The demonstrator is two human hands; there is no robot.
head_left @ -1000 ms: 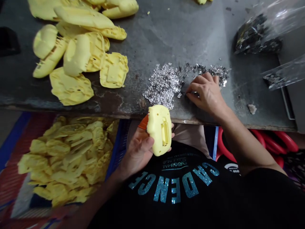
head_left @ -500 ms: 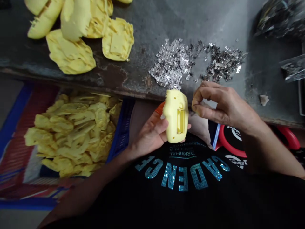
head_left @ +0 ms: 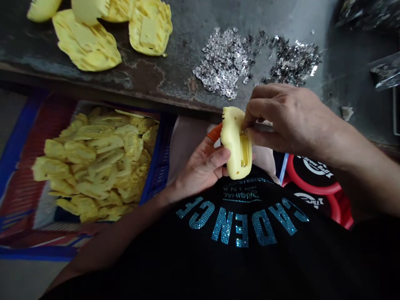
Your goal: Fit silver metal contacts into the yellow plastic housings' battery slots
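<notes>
My left hand (head_left: pixel 200 168) grips a yellow plastic shell (head_left: pixel 235 143) upright in front of my chest, below the table's front edge. Its recessed side faces right. My right hand (head_left: pixel 283 118) is pinched, thumb and forefinger pressed against the upper part of that recess; what sits between the fingertips is too small to see. On the dark table (head_left: pixel 175 75) just beyond lies a heap of small shiny metal pieces (head_left: pixel 223 62), with a darker heap (head_left: pixel 290 62) to its right.
Several yellow plastic shells (head_left: pixel 87 46) lie on the table at upper left. A blue crate (head_left: pixel 158 166) at lower left holds many more yellow parts (head_left: pixel 100 162). Clear plastic bags (head_left: pixel 384 73) lie at far right. Red rings (head_left: pixel 312 183) sit under the table by my right arm.
My right hand left the heap of metal pieces, came back pinched and now presses on the shell's recess. My left hand kept holding the shell, slightly raised.
</notes>
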